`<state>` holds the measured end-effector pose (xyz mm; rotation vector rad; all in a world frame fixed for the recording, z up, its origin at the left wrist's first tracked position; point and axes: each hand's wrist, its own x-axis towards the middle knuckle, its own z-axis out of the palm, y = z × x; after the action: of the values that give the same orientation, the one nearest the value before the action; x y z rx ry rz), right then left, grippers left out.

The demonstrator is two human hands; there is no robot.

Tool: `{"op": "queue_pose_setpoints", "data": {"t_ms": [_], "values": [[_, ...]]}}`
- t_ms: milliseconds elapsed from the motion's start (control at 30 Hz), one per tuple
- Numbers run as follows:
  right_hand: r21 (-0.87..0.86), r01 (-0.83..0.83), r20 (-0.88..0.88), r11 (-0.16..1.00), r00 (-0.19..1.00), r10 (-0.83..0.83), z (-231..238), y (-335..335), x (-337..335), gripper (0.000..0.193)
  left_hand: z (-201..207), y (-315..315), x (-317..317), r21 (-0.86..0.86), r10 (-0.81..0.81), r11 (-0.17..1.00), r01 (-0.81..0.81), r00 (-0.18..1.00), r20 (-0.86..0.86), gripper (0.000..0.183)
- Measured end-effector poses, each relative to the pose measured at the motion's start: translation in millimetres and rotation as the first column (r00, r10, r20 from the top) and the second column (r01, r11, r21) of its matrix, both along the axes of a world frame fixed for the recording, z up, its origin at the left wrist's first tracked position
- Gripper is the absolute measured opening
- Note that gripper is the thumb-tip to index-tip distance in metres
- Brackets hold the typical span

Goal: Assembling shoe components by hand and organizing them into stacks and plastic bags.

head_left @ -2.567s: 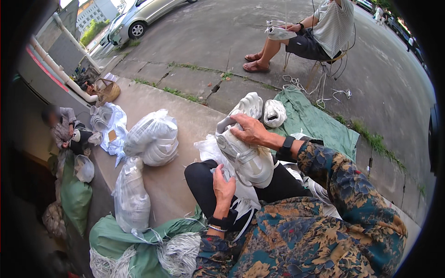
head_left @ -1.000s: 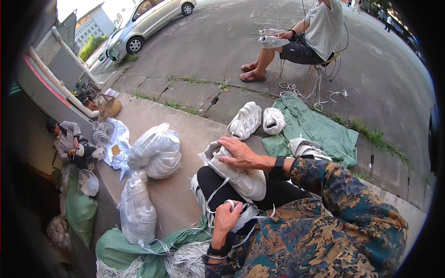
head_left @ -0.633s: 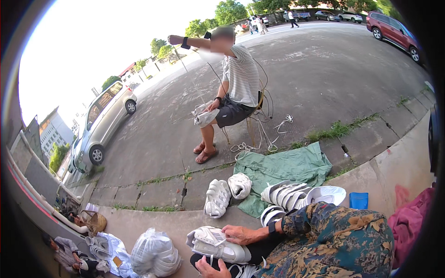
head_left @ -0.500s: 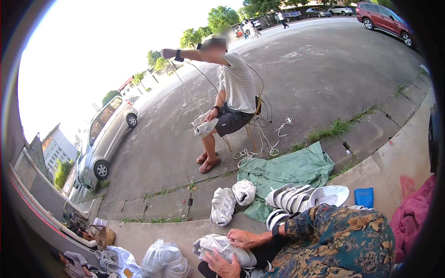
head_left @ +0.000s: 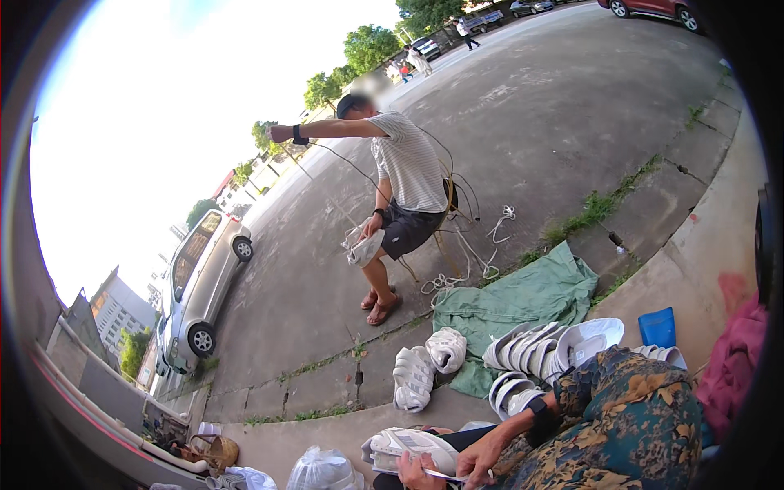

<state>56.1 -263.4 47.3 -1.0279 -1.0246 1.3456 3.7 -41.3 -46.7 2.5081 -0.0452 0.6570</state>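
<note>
A white shoe upper (head_left: 406, 443) lies over my lap at the bottom of the view. My left hand (head_left: 418, 472) is closed on its near side, partly cut off by the lower edge. A flat white lace (head_left: 445, 475) stretches from there to my right hand (head_left: 483, 459), whose fingers pinch it. Just beyond stand a bundle of nested white shoe uppers (head_left: 412, 380) and a smaller white bundle (head_left: 446, 349). Two more rows of white uppers (head_left: 523, 347) lie to the right, beside my right forearm.
A green cloth (head_left: 523, 294) lies ahead; a blue container (head_left: 657, 327) and maroon cloth (head_left: 731, 367) sit right. A filled plastic bag (head_left: 322, 472) and basket (head_left: 219, 451) are left. Another person (head_left: 408, 163) sits ahead, stretching a cord from a white shoe piece. A silver van (head_left: 200, 286) is parked left.
My right hand has moved off the shoe upper to the right and down, drawing the lace out. My left hand has shifted down and right. The view has tilted, and the seated person's head has lowered.
</note>
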Motion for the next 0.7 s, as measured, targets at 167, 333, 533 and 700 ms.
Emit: {"op": "queue_pose_setpoints", "data": {"t_ms": [167, 333, 533, 700], "values": [[0.406, -0.177, 0.054, 0.897, 0.984, 0.169, 13.9, -23.8, -1.4, 0.032, 93.6, -31.7, -47.4, -0.480, -0.185, 0.869, 0.120, 0.979, -0.090, 0.028], [0.325, 0.257, -0.236, 0.910, 0.954, -0.185, -3.0, -37.6, 31.5, 0.029, 128.7, 21.2, -47.9, -0.700, -0.076, 0.674, 0.236, 0.965, 0.252, 0.026], [0.018, 0.439, -0.254, 0.898, 0.871, -0.420, -40.0, -21.9, 34.8, 0.026, 49.6, 206.4, -155.2, -0.947, 0.538, 0.302, 0.110, 0.800, 0.264, 0.024], [-0.112, 0.498, -0.150, 0.860, 0.847, -0.510, -51.5, -11.6, 38.8, 0.025, -36.9, 183.7, -256.1, -0.883, 0.620, -0.318, -0.346, 0.629, -0.470, 0.043]]}}
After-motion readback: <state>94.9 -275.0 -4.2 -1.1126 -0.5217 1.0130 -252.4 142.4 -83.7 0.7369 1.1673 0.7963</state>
